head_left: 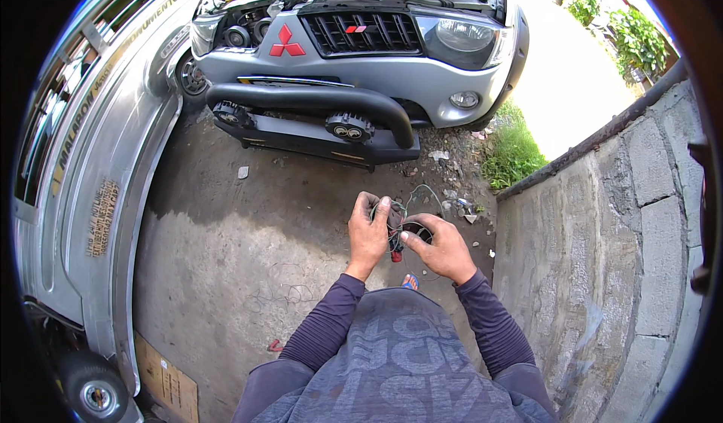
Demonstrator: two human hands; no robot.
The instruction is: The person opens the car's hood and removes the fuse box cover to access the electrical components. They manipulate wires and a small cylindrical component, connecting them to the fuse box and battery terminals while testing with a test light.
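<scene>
In front of my waist, both hands are closed around a small tangled bundle of thin wires (397, 226) with dark and red parts in it. My left hand (367, 236) pinches the bundle from the left, thumb up. From the right, my right hand (443, 251) grips it with thumb and fingertips. A red end piece (396, 256) hangs below the fingers, and a thin greenish wire (431, 187) loops out above my right hand. What the dark part in the bundle is, I cannot make out.
Ahead stands a silver vehicle (339, 69) with its engine bay uncovered and a black bumper bar (309, 99). A long metal vehicle (98, 159) lines the left; a concrete block wall (587, 227) lines the right. Loose wire (282, 296), a red object (276, 345) and cardboard (167, 379) lie on the ground.
</scene>
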